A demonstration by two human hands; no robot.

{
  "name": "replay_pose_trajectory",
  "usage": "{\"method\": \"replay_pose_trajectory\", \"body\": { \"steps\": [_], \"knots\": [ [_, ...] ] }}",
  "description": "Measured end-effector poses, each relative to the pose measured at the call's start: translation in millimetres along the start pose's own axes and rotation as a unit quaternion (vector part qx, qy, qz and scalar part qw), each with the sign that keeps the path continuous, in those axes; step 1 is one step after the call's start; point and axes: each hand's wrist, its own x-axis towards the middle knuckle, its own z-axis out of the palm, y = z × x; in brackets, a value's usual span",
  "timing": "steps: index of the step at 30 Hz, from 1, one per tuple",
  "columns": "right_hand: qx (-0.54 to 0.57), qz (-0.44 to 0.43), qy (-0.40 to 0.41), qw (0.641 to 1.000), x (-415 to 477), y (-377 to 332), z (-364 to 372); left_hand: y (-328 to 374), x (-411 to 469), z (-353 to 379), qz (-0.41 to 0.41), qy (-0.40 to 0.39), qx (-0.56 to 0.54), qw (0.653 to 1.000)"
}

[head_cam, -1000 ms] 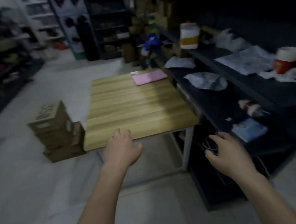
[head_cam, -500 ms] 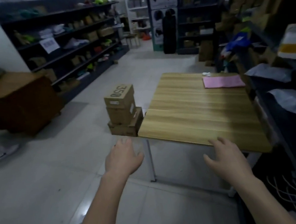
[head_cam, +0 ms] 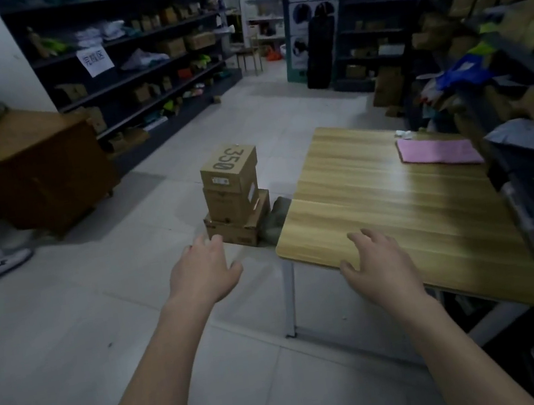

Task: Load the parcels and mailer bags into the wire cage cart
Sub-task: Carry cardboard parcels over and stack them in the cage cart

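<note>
Both hands are empty, fingers loose. The left hand [head_cam: 202, 276] reaches toward the stack of boxes [head_cam: 233, 197] on the floor just beside the table [head_cam: 380, 206], at its left edge. The right hand [head_cam: 377, 267] hovers over the near left corner. This looks like the pickup step: next, grip the top one from both sides. The cart is out of view.

On floor [head_cam: 70, 335]: stack of three boxes [head_cam: 233, 197], just left of surface [head_cam: 399, 217], by its near-left corner. Bundle [head_cam: 275, 218] between stack and surface edge. Sheet [head_cam: 438, 152] on surface, far-right part. Right shelving [head_cam: 514, 61] along surface's right side; mailer bags [head_cam: 533, 141] on it, beside surface. Left shelving [head_cam: 141, 68] along far-left wall; cabinet [head_cam: 35, 167] before it, at left. Left grip [head_cam: 203, 274] before stack, over floor. Right grip [head_cam: 378, 262] over surface's near-left corner; contact unclear.
</note>
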Motion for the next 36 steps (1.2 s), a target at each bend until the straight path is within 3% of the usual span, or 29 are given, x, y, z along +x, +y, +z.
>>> {"method": "replay_pose_trajectory", "body": {
  "steps": [9, 19, 25, 36],
  "knots": [
    [-0.019, 0.017, 0.008, 1.000, 76, -83, 1, -67, 93, -20, 0.000, 0.005, 0.004, 1.000],
    [-0.027, 0.016, -0.003, 0.999, 172, -130, 24, -100, 192, -7, 0.002, -0.026, -0.004, 1.000],
    [-0.023, 0.015, -0.030, 0.999, 272, -147, 47, -108, 302, 6, 0.014, -0.062, 0.016, 0.998],
    [-0.019, 0.003, -0.018, 1.000, 457, -210, 35, -120, 490, -21, 0.018, -0.043, 0.003, 0.999]
  ]
}}
